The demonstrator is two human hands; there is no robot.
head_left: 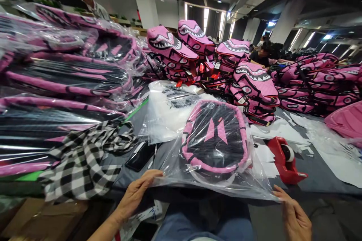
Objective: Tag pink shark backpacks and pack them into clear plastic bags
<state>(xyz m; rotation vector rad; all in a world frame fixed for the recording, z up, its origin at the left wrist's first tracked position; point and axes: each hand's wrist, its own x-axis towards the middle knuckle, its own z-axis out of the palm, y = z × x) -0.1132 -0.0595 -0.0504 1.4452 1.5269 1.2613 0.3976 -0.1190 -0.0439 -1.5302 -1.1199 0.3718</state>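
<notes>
A pink and black backpack point(216, 139) lies inside a clear plastic bag point(175, 173) on the dark table, its ribbed black panel with two pink shapes facing up. My left hand point(141, 188) pinches the near left corner of the bag. At the near right corner, my right hand point(294, 211) grips the bag's edge between thumb and fingers. Between the two hands the bag's near edge is stretched out wide, in front of the table edge. Behind the backpack sits a stack of clear plastic bags point(166, 113).
Bagged backpacks point(68, 71) are piled at left, with a checkered cloth point(87, 162) and a black phone point(140, 156) nearby. Unbagged backpacks point(254, 86) with shark-mouth prints stand behind. A red tape dispenser point(285, 162) is at right. Other people are in the background.
</notes>
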